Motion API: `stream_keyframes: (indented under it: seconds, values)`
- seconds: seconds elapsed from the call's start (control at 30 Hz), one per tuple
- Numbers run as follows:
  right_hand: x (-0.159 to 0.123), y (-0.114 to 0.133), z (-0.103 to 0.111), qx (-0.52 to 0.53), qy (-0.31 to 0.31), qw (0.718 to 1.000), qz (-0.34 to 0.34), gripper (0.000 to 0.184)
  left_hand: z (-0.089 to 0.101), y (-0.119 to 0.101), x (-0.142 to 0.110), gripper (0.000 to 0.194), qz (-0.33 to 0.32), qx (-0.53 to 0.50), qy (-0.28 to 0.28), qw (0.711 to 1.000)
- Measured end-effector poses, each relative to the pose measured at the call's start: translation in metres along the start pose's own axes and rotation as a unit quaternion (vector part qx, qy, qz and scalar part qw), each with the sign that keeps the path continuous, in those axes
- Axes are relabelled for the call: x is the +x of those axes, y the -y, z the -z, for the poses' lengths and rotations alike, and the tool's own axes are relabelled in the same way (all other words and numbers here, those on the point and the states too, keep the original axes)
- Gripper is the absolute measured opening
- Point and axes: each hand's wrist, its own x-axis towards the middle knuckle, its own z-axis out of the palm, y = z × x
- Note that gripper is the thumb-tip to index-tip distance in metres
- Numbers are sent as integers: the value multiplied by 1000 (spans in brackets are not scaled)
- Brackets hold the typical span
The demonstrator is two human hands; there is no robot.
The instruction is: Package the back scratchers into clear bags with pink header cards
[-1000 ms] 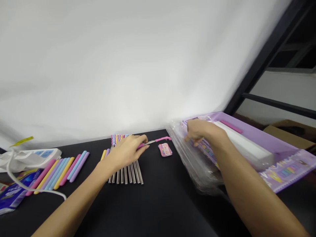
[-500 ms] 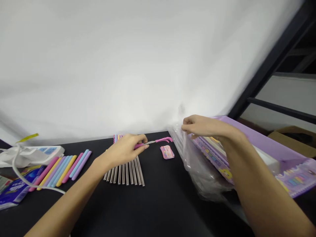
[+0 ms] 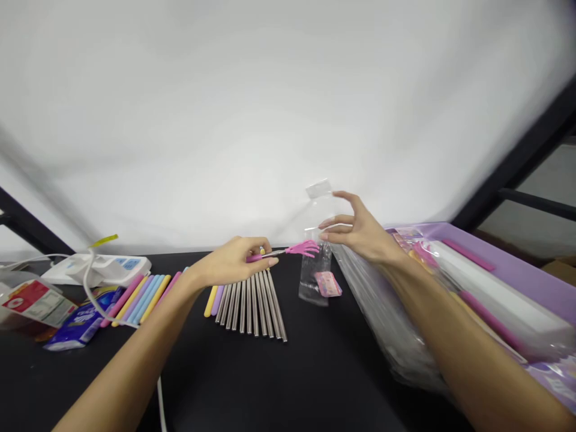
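My left hand [image 3: 231, 261] is closed around the pink grip of a small back scratcher [image 3: 288, 250], whose steel shaft ends in a pink claw. Below that hand lies a row of several steel tubes [image 3: 251, 309]. My right hand [image 3: 357, 234] stands open, its spread fingers at the upper part of a clear plastic bag [image 3: 317, 264] that rises upright from the table. A pink printed card [image 3: 327, 284] shows through the bag's lower end; whether it lies inside or behind, I cannot tell.
A lilac package [image 3: 508, 288] in clear plastic lies at the right, under my right forearm. Pastel rods [image 3: 146, 298], a white power strip [image 3: 101, 269] with its cable and a blue packet [image 3: 83, 324] lie at the left on the black table [image 3: 288, 384].
My right hand has moved off the wrapped package, and the clear bag now stands upright beside the pink card. My left hand keeps the back scratcher. The view has swung left.
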Motion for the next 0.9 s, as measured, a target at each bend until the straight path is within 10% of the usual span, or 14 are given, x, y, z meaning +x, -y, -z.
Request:
stream_keyframes:
  seconds: [0.13, 0.33, 0.57, 0.7, 0.9]
  values:
    - [-3, -1, -21, 162, -83, 983, -23, 107, -15, 4, 8, 49, 1, -41, -30, 999]
    - [7, -10, -32, 358, -110, 920, -113, 40, -30, 9, 15, 48, -16, -183, -13, 983]
    - [12, -27, -40, 372, -115, 914, -110, 17, -33, 10, 19, 32, 22, -215, -29, 976]
    - [12, -27, -41, 362, -93, 921, -104, 12, -34, 12, 20, 58, 54, -208, -122, 969]
    - [6, -20, -39, 405, -49, 909, -91, 8, -30, 6, 19, 31, 54, -292, -41, 954]
